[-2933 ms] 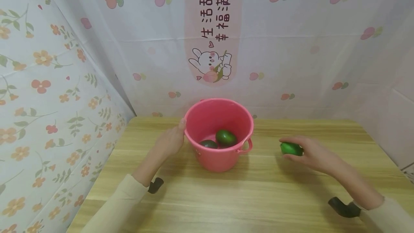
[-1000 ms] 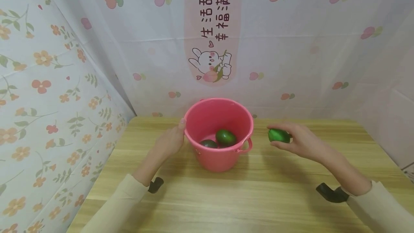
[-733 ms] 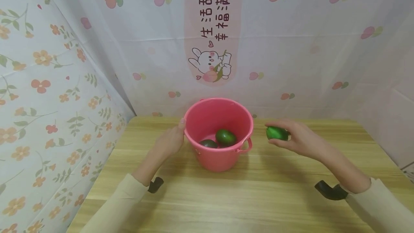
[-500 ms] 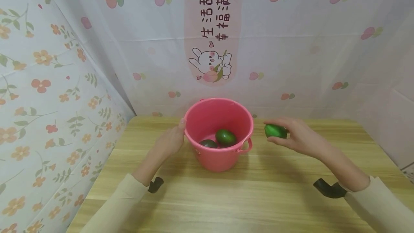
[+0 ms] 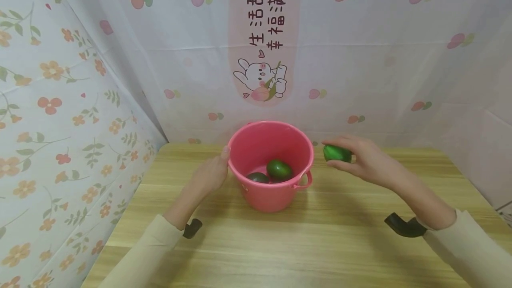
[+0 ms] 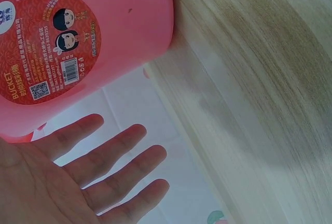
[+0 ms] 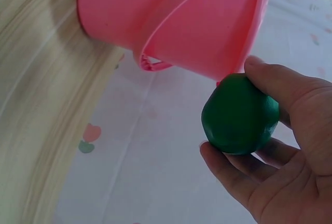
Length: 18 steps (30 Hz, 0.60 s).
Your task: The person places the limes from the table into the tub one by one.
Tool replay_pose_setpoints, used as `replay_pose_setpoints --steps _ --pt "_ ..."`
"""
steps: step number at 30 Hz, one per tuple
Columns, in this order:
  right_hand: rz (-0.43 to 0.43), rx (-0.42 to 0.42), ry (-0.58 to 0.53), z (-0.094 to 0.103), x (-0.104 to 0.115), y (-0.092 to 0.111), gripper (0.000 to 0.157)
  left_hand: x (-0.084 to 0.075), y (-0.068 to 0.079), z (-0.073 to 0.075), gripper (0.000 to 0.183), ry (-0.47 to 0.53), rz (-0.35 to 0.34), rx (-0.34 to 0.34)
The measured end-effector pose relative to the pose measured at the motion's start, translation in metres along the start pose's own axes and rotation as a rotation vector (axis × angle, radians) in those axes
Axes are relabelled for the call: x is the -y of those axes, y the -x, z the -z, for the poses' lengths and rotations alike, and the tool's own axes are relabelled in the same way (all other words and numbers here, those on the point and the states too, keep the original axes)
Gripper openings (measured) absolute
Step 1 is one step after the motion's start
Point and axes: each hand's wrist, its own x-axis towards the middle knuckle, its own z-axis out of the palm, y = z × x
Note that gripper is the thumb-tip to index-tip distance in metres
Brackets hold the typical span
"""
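My right hand pinches a glossy green fruit-like piece between thumb and fingers, to the right of the pink bucket. In the right wrist view this green piece looks rounded, with blunt facets, and overlaps the bucket's rim edge. Inside the bucket lie a shiny dark-green oval fruit and a darker, avocado-like one, partly hidden by the near rim. At the bucket's left side, the thumb of my left hand rests on the rim. Its four fingers stretch out straight and spread in the left wrist view.
The bucket stands near the back of a wood-grain table, its handle hanging at the right. A patterned white cloth rises behind the table and another, floral one at the left. Black wrist mounts show below both hands.
My right hand has carried the green piece leftward and up, closer to the bucket's right rim. The left hand and the bucket have stayed in place.
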Motion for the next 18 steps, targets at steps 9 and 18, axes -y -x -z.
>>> replay_pose_setpoints --steps 9,18 --pt "0.055 -0.029 0.016 0.004 0.007 -0.011 0.051 0.0 -0.001 0.0 0.089 -0.012 0.015 0.006" --pt "0.045 -0.026 0.017 0.007 0.018 -0.022 0.049 -0.001 0.0 0.001 0.092 -0.037 0.026 0.011"
